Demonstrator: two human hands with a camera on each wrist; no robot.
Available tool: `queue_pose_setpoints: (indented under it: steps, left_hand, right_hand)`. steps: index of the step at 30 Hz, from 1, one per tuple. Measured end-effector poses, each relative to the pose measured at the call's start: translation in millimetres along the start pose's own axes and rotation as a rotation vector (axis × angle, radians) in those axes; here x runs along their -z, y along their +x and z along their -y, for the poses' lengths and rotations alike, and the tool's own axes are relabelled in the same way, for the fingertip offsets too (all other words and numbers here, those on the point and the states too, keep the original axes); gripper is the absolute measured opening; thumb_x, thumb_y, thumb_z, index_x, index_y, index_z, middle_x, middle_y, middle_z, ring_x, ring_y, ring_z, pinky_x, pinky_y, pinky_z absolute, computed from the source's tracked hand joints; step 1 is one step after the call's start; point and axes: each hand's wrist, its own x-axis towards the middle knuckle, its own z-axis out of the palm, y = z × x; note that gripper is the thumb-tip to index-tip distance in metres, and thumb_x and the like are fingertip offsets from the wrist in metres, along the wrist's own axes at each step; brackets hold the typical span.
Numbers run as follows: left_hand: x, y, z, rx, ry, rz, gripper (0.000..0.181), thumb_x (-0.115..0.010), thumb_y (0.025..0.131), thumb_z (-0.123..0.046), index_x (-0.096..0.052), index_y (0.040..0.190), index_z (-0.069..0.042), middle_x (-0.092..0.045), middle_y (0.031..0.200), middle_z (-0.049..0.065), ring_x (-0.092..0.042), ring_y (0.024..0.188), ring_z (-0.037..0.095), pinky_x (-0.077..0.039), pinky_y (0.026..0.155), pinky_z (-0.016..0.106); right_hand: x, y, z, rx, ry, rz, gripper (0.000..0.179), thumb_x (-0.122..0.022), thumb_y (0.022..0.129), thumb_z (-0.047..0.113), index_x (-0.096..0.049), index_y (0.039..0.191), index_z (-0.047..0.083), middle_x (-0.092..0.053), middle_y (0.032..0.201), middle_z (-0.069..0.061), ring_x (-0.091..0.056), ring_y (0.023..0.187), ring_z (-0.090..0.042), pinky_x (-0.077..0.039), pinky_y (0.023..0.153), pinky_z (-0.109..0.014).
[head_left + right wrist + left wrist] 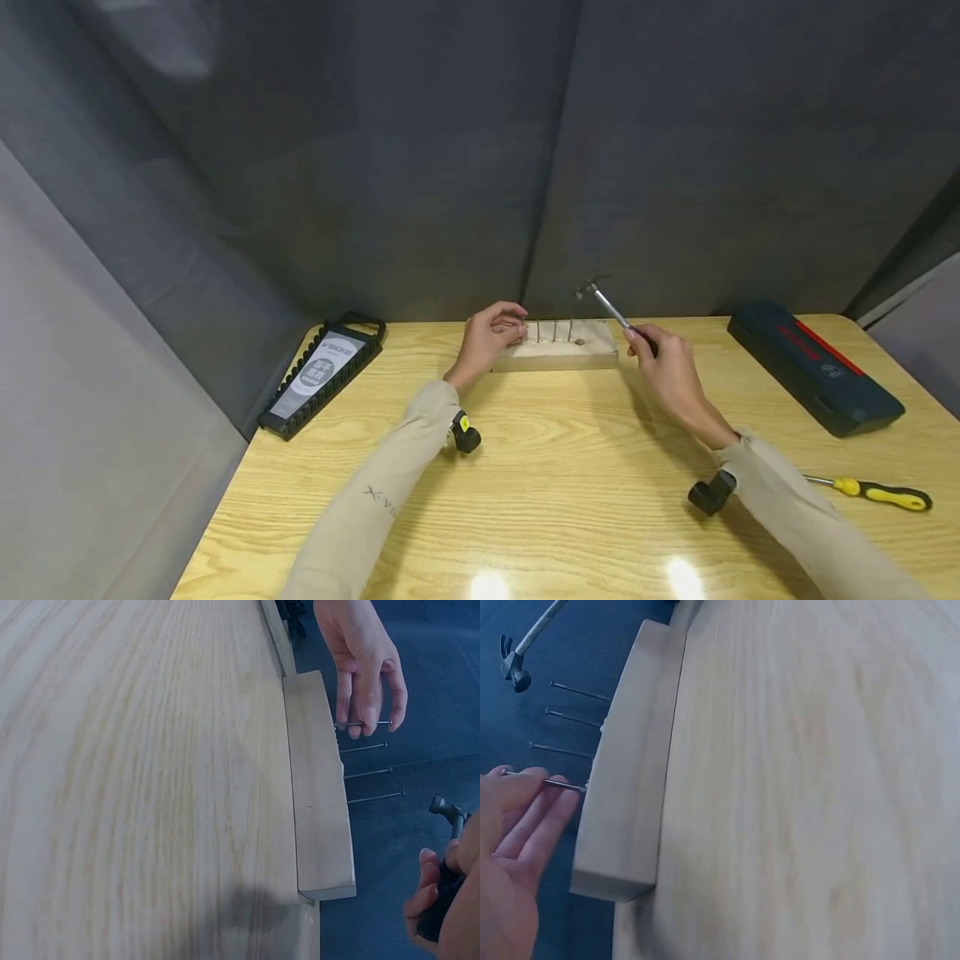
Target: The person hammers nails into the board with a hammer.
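A pale wooden block (558, 362) lies near the table's back edge. Three thin nails (570, 718) stand in its top in a row. At the left end of that row, my left hand (483, 340) pinches another nail (564, 784), whose point meets the block's top. My right hand (670, 375) grips a small claw hammer (612, 307) by its dark handle, to the right of the block. The hammer's metal head (448, 809) is raised above the block's right part, apart from the nails.
On the left of the table (570, 475) lies a black wrench rack (321, 375) with a white label. A dark blue case (813, 367) with a red stripe sits at the right. A yellow and black screwdriver (888, 493) lies beside my right forearm. Dark curtains (450, 167) hang behind.
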Motion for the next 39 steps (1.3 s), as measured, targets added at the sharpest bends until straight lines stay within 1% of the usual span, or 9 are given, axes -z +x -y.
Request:
queue_pose_setpoints:
  steps: [4, 12, 20, 23, 28, 31, 33, 35, 39]
  left_hand:
    - [-3.2, 0.2, 5.4, -0.009, -0.053, -0.02, 0.025, -0.072, 0.097, 0.003, -0.069, 0.121, 0.006, -0.075, 0.109, 0.025, -0.074, 0.1, 0.043, -0.065, 0.083, 0.034]
    - [-6.7, -1.4, 9.3, -0.018, 0.02, -0.043, 0.02, -0.073, 0.098, -0.001, -0.072, 0.118, -0.004, -0.076, 0.108, 0.018, -0.075, 0.097, 0.036, -0.063, 0.08, 0.029]
    - [-9.0, -4.1, 16.1, -0.038, -0.043, -0.074, 0.028, -0.073, 0.097, -0.001, -0.068, 0.123, 0.008, -0.075, 0.11, 0.021, -0.074, 0.1, 0.037, -0.063, 0.082, 0.027]
    - [-11.2, -5.2, 17.6, -0.028, -0.046, -0.091, 0.026, -0.074, 0.097, -0.001, -0.07, 0.121, 0.007, -0.075, 0.111, 0.022, -0.075, 0.101, 0.037, -0.063, 0.083, 0.027]
    - [-13.6, -5.6, 19.5, -0.039, -0.041, -0.111, 0.021, -0.074, 0.095, 0.001, -0.073, 0.116, 0.008, -0.076, 0.11, 0.025, -0.075, 0.102, 0.04, -0.064, 0.084, 0.029]
    - [-12.3, -4.2, 21.3, -0.05, -0.032, -0.111, 0.02, -0.075, 0.095, 0.001, -0.074, 0.114, 0.007, -0.076, 0.109, 0.025, -0.076, 0.1, 0.04, -0.064, 0.084, 0.028]
    - [-11.4, -3.5, 22.8, -0.056, -0.027, -0.106, 0.019, -0.075, 0.095, 0.001, -0.075, 0.113, 0.006, -0.077, 0.108, 0.024, -0.076, 0.1, 0.039, -0.064, 0.084, 0.028]
    - [-10.8, -3.3, 24.1, -0.055, -0.025, -0.099, 0.02, -0.075, 0.095, 0.0, -0.075, 0.114, 0.006, -0.077, 0.109, 0.023, -0.076, 0.1, 0.039, -0.063, 0.084, 0.027]
    - [-10.9, -4.3, 25.3, -0.049, -0.044, -0.084, 0.02, -0.075, 0.095, 0.001, -0.074, 0.114, 0.007, -0.077, 0.109, 0.024, -0.076, 0.101, 0.039, -0.064, 0.084, 0.028]
  right_hand:
    - [-2, -0.8, 0, 0.009, 0.005, -0.005, 0.025, -0.059, 0.109, 0.013, -0.072, 0.102, -0.008, -0.069, 0.08, -0.019, -0.04, 0.053, -0.009, -0.031, 0.044, -0.019]
    - [-4, -0.6, 3, 0.005, 0.013, 0.005, 0.024, -0.059, 0.109, 0.012, -0.072, 0.102, -0.007, -0.069, 0.081, -0.018, -0.04, 0.053, -0.007, -0.032, 0.044, -0.019]
    - [-8, 3.0, 10, 0.042, 0.012, 0.01, 0.022, -0.061, 0.107, 0.009, -0.073, 0.101, -0.009, -0.07, 0.08, -0.02, -0.041, 0.053, -0.008, -0.032, 0.045, -0.019]
    - [-13, 5.0, 13, 0.072, 0.004, 0.014, 0.02, -0.062, 0.106, 0.007, -0.073, 0.098, -0.008, -0.069, 0.078, -0.017, -0.043, 0.054, -0.009, -0.033, 0.047, -0.02]
    - [-17, 13.3, 21, 0.113, -0.033, 0.129, 0.018, -0.062, 0.106, 0.008, -0.073, 0.097, -0.003, -0.066, 0.074, -0.01, -0.043, 0.054, -0.011, -0.034, 0.049, -0.024]
    - [-15, 23.7, 29, 0.176, -0.058, 0.2, 0.019, -0.061, 0.106, 0.007, -0.073, 0.093, 0.0, -0.064, 0.073, -0.008, -0.043, 0.053, -0.01, -0.036, 0.049, -0.024]
    - [-14, 31.1, 35, 0.23, -0.061, 0.184, 0.018, -0.062, 0.105, 0.005, -0.073, 0.092, -0.001, -0.064, 0.072, -0.009, -0.043, 0.051, -0.01, -0.036, 0.048, -0.024]
    - [-14, 37.4, 39, 0.274, -0.048, 0.119, 0.017, -0.063, 0.104, 0.004, -0.073, 0.092, -0.002, -0.066, 0.073, -0.011, -0.043, 0.053, -0.012, -0.035, 0.049, -0.024]
    - [-18, 41.8, 42, 0.306, -0.026, 0.013, 0.016, -0.063, 0.104, 0.003, -0.072, 0.096, -0.007, -0.068, 0.078, -0.015, -0.048, 0.057, -0.016, -0.037, 0.051, -0.026]
